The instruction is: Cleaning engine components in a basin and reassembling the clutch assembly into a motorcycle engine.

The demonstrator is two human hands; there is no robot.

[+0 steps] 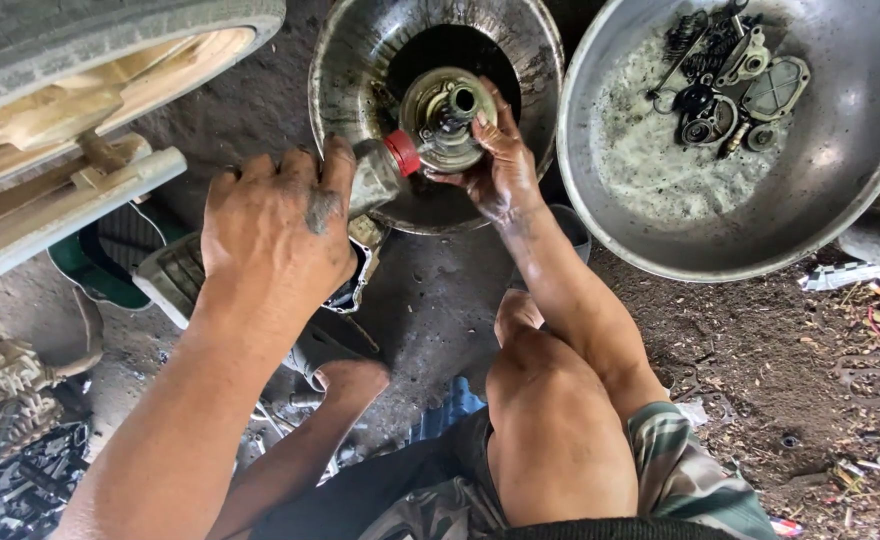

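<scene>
A small dirty bottle [378, 175] with a red cap [402, 152] is held in the left hand [275, 225]. The fingers are curled tight around it, and the bottle is tipped so that its cap points right, toward a round metal part [447, 115]. That round part is held from the right by the right hand [500, 165], with the fingers wrapped around its edge. Both things are kept over a small metal bowl [350, 70], far from the person and near the middle of the scene. To the right, a bigger metal bowl [860, 150] is seen, with foamy liquid and small engine parts [730, 85] lying in it. A tyre [80, 40] is seen at the far left. A bare knee [550, 400] is seen near the bottom, above dark, dirty ground [440, 300].
</scene>
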